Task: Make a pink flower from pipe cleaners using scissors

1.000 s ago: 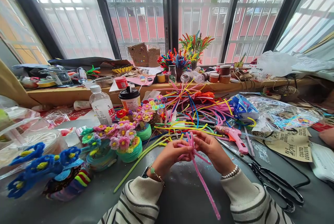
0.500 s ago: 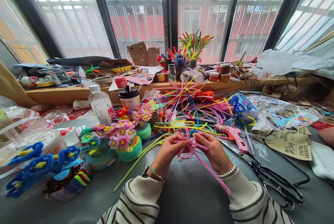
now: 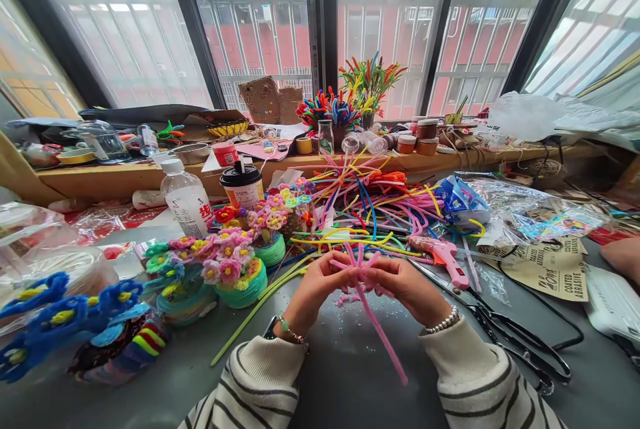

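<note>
We are pinching pink pipe cleaners (image 3: 377,330) in left hand (image 3: 313,287) and right hand (image 3: 413,289), working over open bench (image 3: 350,382) edged by yellow-green stems (image 3: 240,330) and scissors (image 3: 484,317).

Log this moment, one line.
left hand: pinching pink pipe cleaners; right hand: pinching same bunch; pink glue gun: lying on table

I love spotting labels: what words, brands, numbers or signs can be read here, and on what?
"COATED": on the tan paper, more than once.
"ABRASIVE": same paper.
Too small or blurred: the paper's larger marking; red characters on the clear bottle; print on the lidded cup and blue packet.
</note>
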A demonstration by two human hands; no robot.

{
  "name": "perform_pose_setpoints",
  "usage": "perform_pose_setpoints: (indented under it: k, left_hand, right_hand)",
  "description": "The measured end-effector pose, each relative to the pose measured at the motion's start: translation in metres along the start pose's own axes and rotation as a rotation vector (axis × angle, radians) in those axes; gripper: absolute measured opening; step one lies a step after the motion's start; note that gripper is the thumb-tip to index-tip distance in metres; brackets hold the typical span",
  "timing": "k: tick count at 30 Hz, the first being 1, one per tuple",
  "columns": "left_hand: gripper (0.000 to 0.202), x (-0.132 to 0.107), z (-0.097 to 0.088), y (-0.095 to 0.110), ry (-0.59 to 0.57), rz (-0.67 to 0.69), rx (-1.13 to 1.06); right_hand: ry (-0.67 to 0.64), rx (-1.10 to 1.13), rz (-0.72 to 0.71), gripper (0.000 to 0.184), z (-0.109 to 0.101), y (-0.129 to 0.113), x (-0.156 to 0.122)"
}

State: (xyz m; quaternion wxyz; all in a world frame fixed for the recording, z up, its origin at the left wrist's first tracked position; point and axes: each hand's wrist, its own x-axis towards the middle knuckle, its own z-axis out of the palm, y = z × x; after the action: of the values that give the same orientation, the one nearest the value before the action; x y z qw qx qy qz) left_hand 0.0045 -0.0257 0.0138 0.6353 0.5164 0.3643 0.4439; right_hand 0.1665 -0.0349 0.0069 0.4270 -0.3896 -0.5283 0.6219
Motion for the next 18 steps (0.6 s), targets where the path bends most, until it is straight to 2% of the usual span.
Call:
perform_pose_setpoints:
  k: [4, 7, 13, 18]
  left_hand:
    - [0.019, -0.0002, 0.0007, -0.0013, -0.002, 0.03, 0.047]
    - [0.019, 0.0003, 0.0006, -0.002, 0.006, 0.001, 0.013]
    - [0.021, 0.004, -0.0029, -0.0047, 0.021, -0.073, -0.177]
    - [0.02, 0.0042, -0.0035, -0.0049, 0.068, -0.116, -0.077]
  right_hand:
    - [-0.004, -0.091, -0.006, 0.026, 0.0019, 0.002, 0.0011]
    - [0.043, -0.092, -0.028, 0.022, 0.0039, 0.0032, 0.0027]
    - [0.159, 0.06, -0.035, 0.018, 0.0056, 0.007, 0.0062]
    - [0.127, 0.177, 0.009, 0.016, 0.0054, 0.0077, 0.0061]
